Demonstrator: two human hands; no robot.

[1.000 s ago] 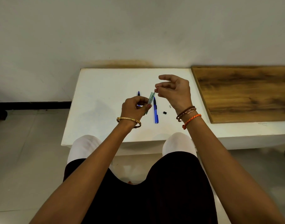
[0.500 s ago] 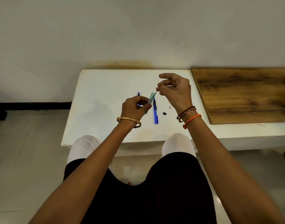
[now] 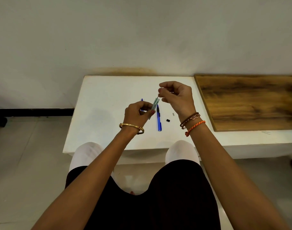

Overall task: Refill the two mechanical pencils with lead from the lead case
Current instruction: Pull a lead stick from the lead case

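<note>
My left hand (image 3: 138, 113) grips a slim clear lead case with a green label (image 3: 155, 104), tilted up to the right above the white table (image 3: 108, 97). My right hand (image 3: 176, 97) pinches a thin lead (image 3: 158, 100) between thumb and forefinger, its lower end still in the case mouth. One blue mechanical pencil (image 3: 159, 118) lies flat on the table between my hands. Of the second blue pencil (image 3: 142, 100) only the tip shows behind my left hand. A small black cap (image 3: 167, 120) and a small grey piece (image 3: 173, 114) lie to the right of the pencil.
A wooden board (image 3: 251, 100) covers the table's right part. The white wall rises directly behind the table. My knees (image 3: 89, 151) sit under the table's near edge. Two thin dark leads (image 3: 266, 132) lie in front of the board.
My right hand has lifted slightly up and away from the case mouth, drawing the lead further out. The left hand and case have stayed put.
</note>
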